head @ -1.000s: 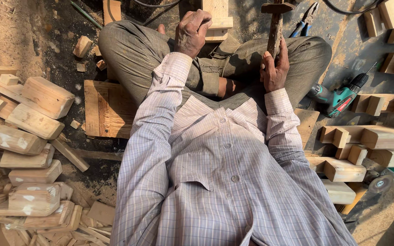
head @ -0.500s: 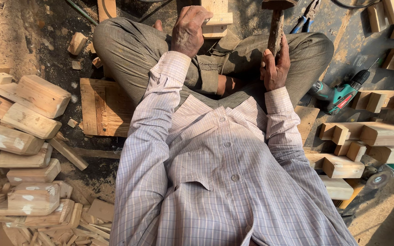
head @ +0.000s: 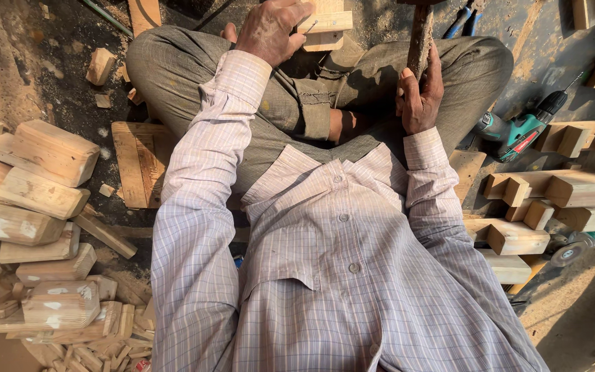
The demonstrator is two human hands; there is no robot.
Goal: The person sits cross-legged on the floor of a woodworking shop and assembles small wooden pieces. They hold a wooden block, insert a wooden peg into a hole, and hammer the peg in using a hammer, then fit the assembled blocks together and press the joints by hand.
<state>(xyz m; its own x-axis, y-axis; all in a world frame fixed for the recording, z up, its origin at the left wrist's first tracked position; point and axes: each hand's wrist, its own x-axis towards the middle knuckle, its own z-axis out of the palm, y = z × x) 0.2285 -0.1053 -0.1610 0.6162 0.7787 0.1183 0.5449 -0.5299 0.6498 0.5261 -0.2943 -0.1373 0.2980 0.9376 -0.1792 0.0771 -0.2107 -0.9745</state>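
Observation:
I sit cross-legged on the ground in a checked shirt. My left hand (head: pixel 268 29) rests on a pale wooden piece (head: pixel 325 26) at the top of the view, fingers pinching what looks like a small nail against it. My right hand (head: pixel 420 93) is closed around the wooden handle of a hammer (head: pixel 419 38), held upright over my right knee; the hammer's head is cut off by the top edge.
A heap of cut wooden blocks (head: pixel 36 186) and scraps lies at the left. A flat board (head: pixel 136 162) sits by my left thigh. At the right lie a green power drill (head: pixel 521 131) and several joined wooden pieces (head: pixel 552 200).
The view has shifted so hands sit higher in frame. The hammer has risen, its head now out of view. My left hand stays on the wooden piece.

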